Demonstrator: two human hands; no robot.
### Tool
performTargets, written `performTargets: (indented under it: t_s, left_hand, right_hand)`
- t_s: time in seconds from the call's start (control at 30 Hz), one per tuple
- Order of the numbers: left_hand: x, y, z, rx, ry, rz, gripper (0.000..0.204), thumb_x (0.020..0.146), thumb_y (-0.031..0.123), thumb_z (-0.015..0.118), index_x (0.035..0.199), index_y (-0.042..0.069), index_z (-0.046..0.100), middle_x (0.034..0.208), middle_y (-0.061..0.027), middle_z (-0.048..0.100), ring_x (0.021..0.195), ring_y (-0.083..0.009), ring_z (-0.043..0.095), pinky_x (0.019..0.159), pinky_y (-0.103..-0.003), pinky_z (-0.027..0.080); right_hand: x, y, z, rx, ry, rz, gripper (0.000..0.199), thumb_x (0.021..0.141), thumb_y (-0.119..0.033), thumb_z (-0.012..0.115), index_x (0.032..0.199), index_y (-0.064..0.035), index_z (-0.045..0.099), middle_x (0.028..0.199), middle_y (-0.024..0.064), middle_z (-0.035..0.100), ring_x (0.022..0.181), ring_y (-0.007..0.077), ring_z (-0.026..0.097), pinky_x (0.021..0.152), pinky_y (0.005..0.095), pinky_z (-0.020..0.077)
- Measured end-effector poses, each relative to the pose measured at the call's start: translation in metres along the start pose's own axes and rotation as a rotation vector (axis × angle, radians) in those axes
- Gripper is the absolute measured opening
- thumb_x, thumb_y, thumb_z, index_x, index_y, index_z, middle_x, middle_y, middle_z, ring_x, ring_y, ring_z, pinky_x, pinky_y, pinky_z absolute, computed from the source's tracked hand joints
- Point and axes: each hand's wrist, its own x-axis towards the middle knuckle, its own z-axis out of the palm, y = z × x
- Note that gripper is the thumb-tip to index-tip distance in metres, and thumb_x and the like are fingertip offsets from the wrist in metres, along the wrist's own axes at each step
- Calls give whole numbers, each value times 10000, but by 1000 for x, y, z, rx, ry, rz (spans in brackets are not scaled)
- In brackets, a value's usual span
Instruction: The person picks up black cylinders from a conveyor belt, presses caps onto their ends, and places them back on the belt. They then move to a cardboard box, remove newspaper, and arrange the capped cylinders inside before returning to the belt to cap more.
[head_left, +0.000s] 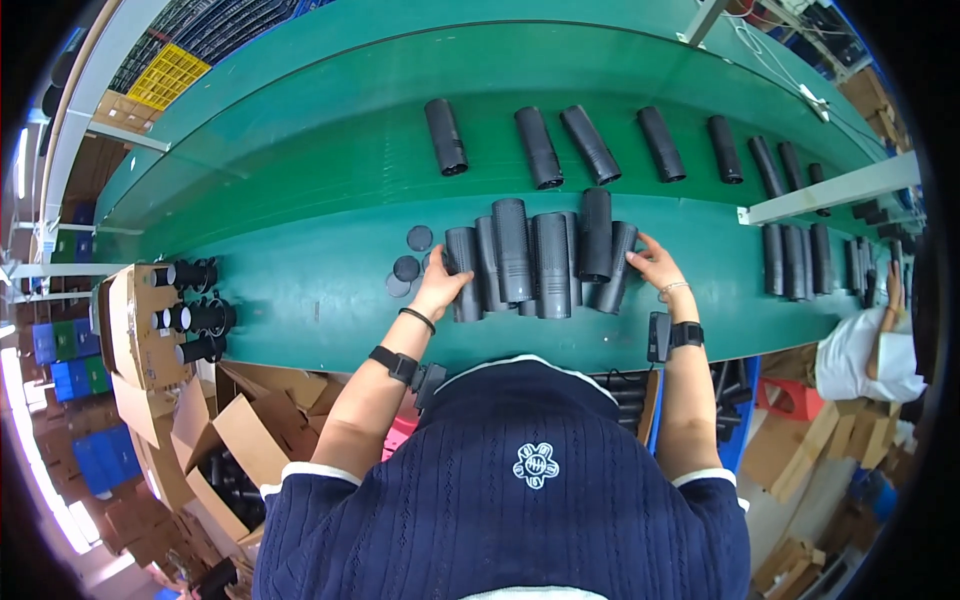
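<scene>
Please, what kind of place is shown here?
Probably a factory assembly line: a long green conveyor belt carries spaced black tubes, both hands gather a tube bundle, and cardboard boxes stand beside.

On the green work surface (300,290), the left hand (440,285) and right hand (655,268) press in from either side against a bunch of black ribbed tubes (540,262) lying side by side, one tube riding on top. A few small black round caps (408,267) lie just left of the bunch. Farther back, single black tubes (590,145) lie spaced along the green belt. At far left, a cardboard box (135,325) holds more black tubes pointing right.
</scene>
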Motion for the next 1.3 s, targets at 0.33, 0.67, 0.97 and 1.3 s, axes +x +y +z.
performTargets:
  t_s: [0.33, 0.67, 0.97, 1.3]
  left_hand:
    - [-3, -3, -6, 97, 8, 51, 778, 803, 123, 710, 1416, -51, 263, 989, -164, 644, 880, -206, 634, 748, -316, 505]
    - [-3, -6, -33, 238, -89, 69, 954, 750, 260, 770, 1467, -20, 206, 1202, -238, 509, 1061, -274, 557, 894, -347, 468]
    - [-19, 14, -65, 119, -124, 109, 866, 762, 262, 775, 1442, 64, 276, 1298, -203, 387, 1182, -290, 460, 949, -381, 449]
    - [-82, 68, -127, -785, -409, 381, 549, 776, 41, 762, 1217, 83, 438, 1176, -35, 544, 1119, -151, 529, 965, -299, 434]
  right_hand:
    - [30, -92, 53, -797, 534, -185, 683, 817, -471, 663, 1320, -40, 495, 1196, 196, 600, 1115, 351, 538, 991, 440, 378]
    - [-11, -100, 45, 208, 359, -496, 640, 691, -38, 766, 1275, 34, 514, 1129, 115, 588, 1012, 220, 611, 841, 349, 512]
    - [-123, -204, 115, -303, 502, -764, 688, 616, -105, 794, 1251, -15, 544, 1022, 123, 561, 960, 263, 574, 821, 332, 477]
    - [-121, -245, 228, 25, -122, -737, 559, 767, -151, 763, 1269, -15, 557, 950, 44, 570, 877, 153, 574, 772, 290, 475]
